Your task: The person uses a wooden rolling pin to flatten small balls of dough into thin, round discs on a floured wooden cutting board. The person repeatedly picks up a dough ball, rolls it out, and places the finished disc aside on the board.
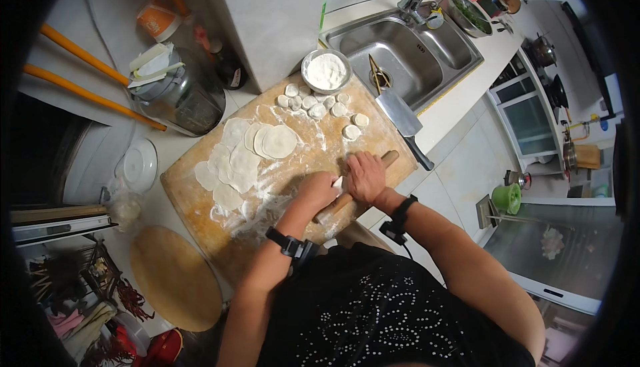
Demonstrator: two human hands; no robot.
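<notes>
My left hand [318,190] pinches the edge of a small dough piece [339,184] on a floured wooden board [200,222]. Across the wooden rolling pin [390,158] my right hand [366,174] lies with its fingers over the wood. Part of the pin and most of the dough piece are covered by my hands. Rolled dough wrappers [278,142] overlap in a spread on the board's left half. Several small dough rounds [317,111] sit near its far edge, beside a metal bowl of white flour [326,71].
A cleaver [401,117] rests along the board's right edge, handle towards me. Beyond it is a steel double sink [430,77] with chopsticks [374,72] inside. A large glass jar [190,104] stands at the left, near a white plate [140,164]. A round board [175,279] lies lower left.
</notes>
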